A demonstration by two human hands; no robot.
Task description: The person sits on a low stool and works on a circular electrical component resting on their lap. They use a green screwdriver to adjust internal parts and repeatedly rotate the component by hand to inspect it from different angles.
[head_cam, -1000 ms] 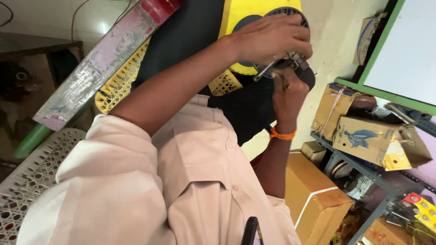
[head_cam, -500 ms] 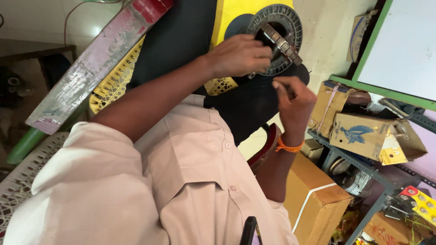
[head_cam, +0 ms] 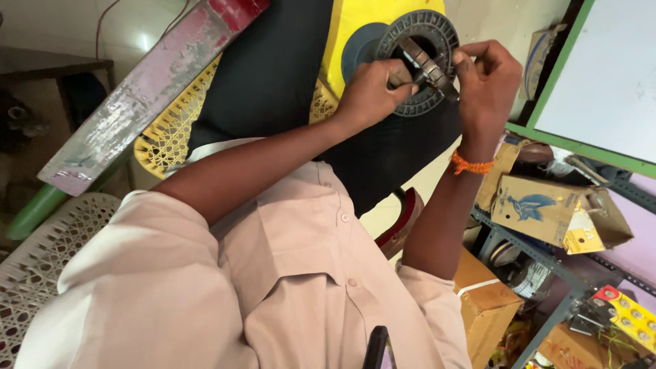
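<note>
My left hand [head_cam: 369,89] and my right hand [head_cam: 486,68], which has an orange thread on the wrist, meet over a black ribbed round disc [head_cam: 437,27]. The disc lies on a yellow surface [head_cam: 348,27]. Both hands grip a small grey metal part [head_cam: 425,65], the left from its near end and the right from its far end. The part lies slantwise across the disc's middle. My pale shirt fills the lower part of the view.
A black cloth [head_cam: 273,68] covers my lap. A worn painted plank [head_cam: 137,109] and a yellow lattice stool [head_cam: 167,140] are on the left. On the right, a metal rack [head_cam: 547,260] holds cardboard boxes [head_cam: 533,208], beside a green-framed white board [head_cam: 608,82].
My left hand has slid off the disc, which now shows in full. Both hands have closed in on the metal part, and my right hand has risen to its far end.
</note>
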